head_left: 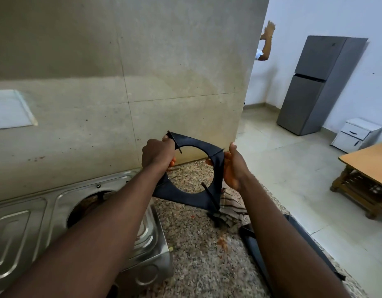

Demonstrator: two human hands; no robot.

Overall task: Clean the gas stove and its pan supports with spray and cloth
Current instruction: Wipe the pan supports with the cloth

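Holding: you have the pan support (185, 197) in the air above the granite counter (196, 254).
Left hand (158, 153): fingers curled round its upper left corner.
Right hand (234, 168): grips its right corner, thumb up.
Cloth (231, 205): striped, on the counter below the support.
Stove (24, 222): at your left.

I see a speckled granite counter (196, 254) carrying the steel gas stove (24, 222) at left, a striped cloth (231, 205), and a black pan support (249, 237) lying near its right edge.
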